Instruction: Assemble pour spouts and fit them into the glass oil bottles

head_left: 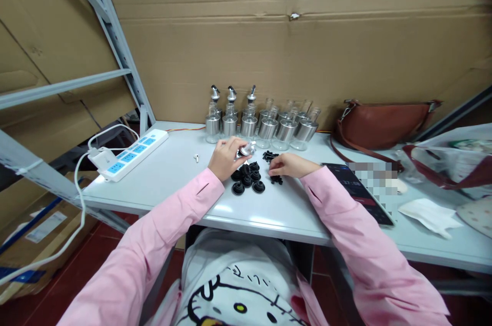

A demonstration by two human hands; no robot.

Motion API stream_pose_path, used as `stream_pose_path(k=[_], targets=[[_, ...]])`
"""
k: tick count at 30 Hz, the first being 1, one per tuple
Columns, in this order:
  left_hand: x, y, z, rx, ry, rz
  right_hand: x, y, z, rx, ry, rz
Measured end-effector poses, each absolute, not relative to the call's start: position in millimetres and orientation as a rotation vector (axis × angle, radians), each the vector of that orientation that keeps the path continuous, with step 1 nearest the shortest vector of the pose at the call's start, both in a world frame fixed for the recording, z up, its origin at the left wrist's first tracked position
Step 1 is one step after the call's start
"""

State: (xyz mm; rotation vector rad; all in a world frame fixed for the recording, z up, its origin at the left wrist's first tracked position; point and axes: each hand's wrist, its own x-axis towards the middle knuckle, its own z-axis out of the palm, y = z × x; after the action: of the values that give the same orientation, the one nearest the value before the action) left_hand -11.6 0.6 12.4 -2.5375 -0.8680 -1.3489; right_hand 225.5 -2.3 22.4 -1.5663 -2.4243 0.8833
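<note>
1. Silver pourer top (248,149) pinched in the grip of the left hand (225,158), above the bench (169,162); long axis apparently slanting sideways, toward the right hand (290,165).
2. On the near side of that grip, black ridged stoppers (247,181) clustered together, closer to the left hand than the right.
3. Right of the pourer top, right fingertips down among small black pieces (277,180); impossible to make out whether gripping one.
4. Farther back, steel-banded glass bottles (229,125) in rows, three at back left carrying pourers (231,93).
</note>
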Motion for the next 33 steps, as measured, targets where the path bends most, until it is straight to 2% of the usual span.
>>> stream_pose_path(k=[3, 7, 17, 26, 33], targets=[[-11.4, 0.3, 11.9, -2.533, -0.855, -1.360, 229.2, -6.4, 26.4, -1.718, -2.336, 0.977], [-10.9, 0.1, 11.4, -2.540, -0.870, -1.342, 226.1, -12.1, 29.0, -1.884, -2.095, 1.280], [-10.3, -0.1, 11.5, -2.556, -0.887, -1.328, 224.4, -12.0, 23.3, -1.752, -2.045, 1.333], [-10.5, 0.0, 11.0, -2.572, -0.924, -1.301, 227.5, -8.1, 23.0, -1.691, -2.176, 1.185], [-9.8, -1.3, 11.9, -2.565, -0.909, -1.319, 225.3, -5.0, 20.8, -1.577, -2.420, 0.934]])
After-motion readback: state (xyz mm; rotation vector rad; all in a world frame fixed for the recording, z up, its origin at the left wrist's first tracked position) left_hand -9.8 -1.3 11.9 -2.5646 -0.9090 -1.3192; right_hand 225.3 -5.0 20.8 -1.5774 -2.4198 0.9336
